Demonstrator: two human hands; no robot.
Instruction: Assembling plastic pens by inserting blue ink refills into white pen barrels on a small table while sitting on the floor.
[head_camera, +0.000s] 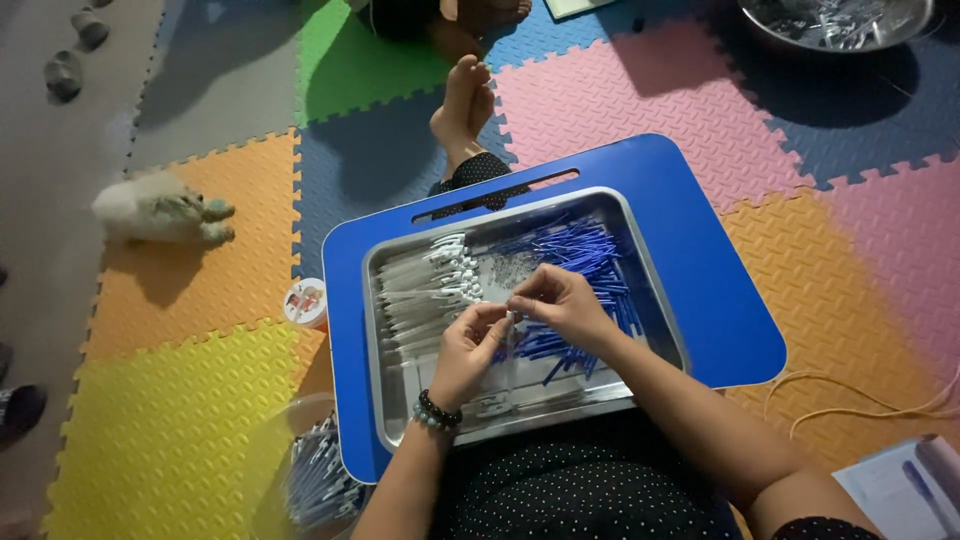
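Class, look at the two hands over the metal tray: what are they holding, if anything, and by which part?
Both the left hand and right hand pinch one thin clear pen tube at its upper end; its lower end hangs free above the tray.

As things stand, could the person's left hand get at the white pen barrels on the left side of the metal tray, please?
Probably yes. The left hand hovers over the metal tray, pinching a slim clear piece together with the right hand. The white pen barrels lie uncovered just beside it, with nothing between them.

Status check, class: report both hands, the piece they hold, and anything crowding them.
Left hand and right hand pinch one slim clear pen barrel above metal tray. Blue refills right, white pen parts left. Nothing obstructing.
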